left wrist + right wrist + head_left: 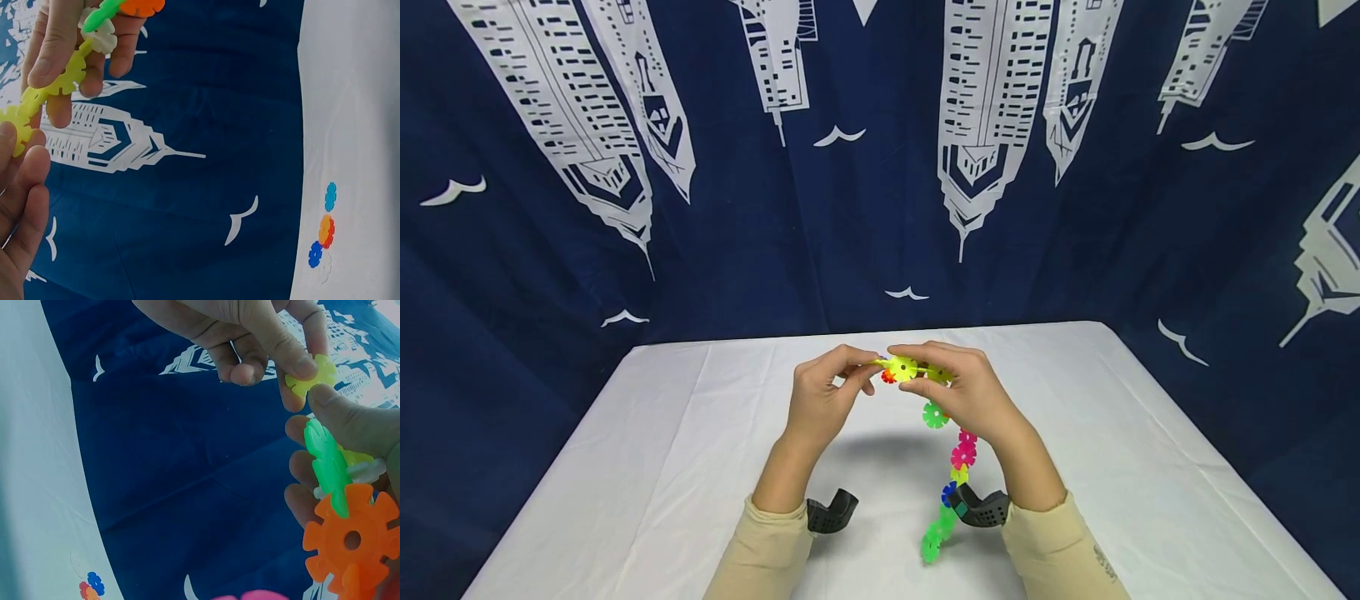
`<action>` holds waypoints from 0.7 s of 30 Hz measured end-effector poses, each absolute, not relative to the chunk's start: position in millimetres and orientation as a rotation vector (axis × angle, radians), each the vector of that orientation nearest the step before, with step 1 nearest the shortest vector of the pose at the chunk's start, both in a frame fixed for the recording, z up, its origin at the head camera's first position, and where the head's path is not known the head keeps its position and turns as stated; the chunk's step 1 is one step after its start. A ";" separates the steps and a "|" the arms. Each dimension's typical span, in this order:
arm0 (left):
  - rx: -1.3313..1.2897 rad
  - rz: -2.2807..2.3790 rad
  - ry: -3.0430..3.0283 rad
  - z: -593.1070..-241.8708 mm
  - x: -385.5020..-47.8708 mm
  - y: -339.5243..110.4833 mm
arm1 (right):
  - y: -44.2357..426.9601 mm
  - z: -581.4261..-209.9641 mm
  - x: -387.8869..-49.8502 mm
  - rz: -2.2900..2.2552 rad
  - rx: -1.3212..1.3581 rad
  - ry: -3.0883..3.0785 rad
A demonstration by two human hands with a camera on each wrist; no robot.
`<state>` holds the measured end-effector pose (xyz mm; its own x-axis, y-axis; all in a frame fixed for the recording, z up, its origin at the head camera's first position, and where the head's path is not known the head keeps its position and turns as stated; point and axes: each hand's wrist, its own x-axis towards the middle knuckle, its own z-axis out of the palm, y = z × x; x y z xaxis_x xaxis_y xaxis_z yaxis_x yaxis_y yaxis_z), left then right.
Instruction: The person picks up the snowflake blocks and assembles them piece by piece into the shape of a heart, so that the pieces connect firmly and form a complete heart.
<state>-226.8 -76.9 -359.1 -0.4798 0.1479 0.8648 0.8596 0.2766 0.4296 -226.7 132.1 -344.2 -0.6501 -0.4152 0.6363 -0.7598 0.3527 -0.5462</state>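
My left hand [823, 392] pinches a yellow notched, flower-shaped disc [322, 372] between thumb and fingers. Close beside it, my right hand [970, 387] holds the joined yellow discs [65, 78] of a linked chain between thumb and fingers. From the right hand the chain runs down through a white disc [100, 34], green discs [328, 462] and an orange disc [353, 540]. In the head view it continues with pink discs [963, 455], a blue disc [949, 493] and green discs [932, 543] at its low end. The right hand and wrist camera hide parts of it.
Several loose discs lie on the white-covered table [700, 467]: a light blue disc [330, 197], an orange disc [325, 230], a blue disc [315, 254] and a pale disc [325, 267]. A navy curtain [865, 217] with white building prints hangs behind.
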 end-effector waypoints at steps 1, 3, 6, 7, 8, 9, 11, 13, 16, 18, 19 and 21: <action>-0.916 -1.242 -1.826 -359.3 -227.0 -77.3 | 131.9 -343.6 -226.2 1.212 1.030 -2.233; -0.921 -1.236 -1.827 -359.6 -227.4 -77.6 | 131.5 -342.6 -225.2 1.215 1.032 -2.230; -0.928 -1.227 -1.825 -359.9 -228.0 -77.9 | 130.9 -341.6 -224.1 1.228 1.041 -2.224; -0.930 -1.229 -1.824 -359.7 -228.1 -77.6 | 131.1 -341.3 -223.9 1.230 1.046 -2.222; -0.931 -1.229 -1.822 -359.5 -228.1 -77.2 | 131.3 -341.1 -223.9 1.229 1.049 -2.222; -0.933 -1.228 -1.819 -359.3 -228.0 -76.9 | 131.6 -340.8 -223.7 1.227 1.051 -2.222; -0.939 -1.219 -1.816 -358.7 -227.2 -76.3 | 132.2 -340.5 -223.6 1.220 1.053 -2.224; -0.941 -1.201 -1.818 -358.7 -226.6 -75.6 | 132.8 -340.1 -223.3 1.210 1.050 -2.227; -0.948 -1.159 -1.820 -359.0 -226.1 -74.8 | 132.7 -340.3 -223.2 1.209 1.056 -2.229; -0.950 -1.147 -1.820 -359.4 -226.1 -74.3 | 132.2 -340.2 -223.1 1.211 1.056 -2.232; -0.951 -1.149 -1.818 -359.2 -225.9 -74.0 | 131.9 -340.1 -223.1 1.211 1.055 -2.235; -0.953 -1.157 -1.812 -358.9 -225.5 -73.5 | 131.6 -340.0 -223.1 1.212 1.052 -2.244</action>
<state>-225.5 -73.5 -358.9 -0.4241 0.1824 0.8871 0.8816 0.3075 0.3582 -223.1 131.6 -340.0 -0.6473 -0.4334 0.6271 -0.7620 0.3478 -0.5462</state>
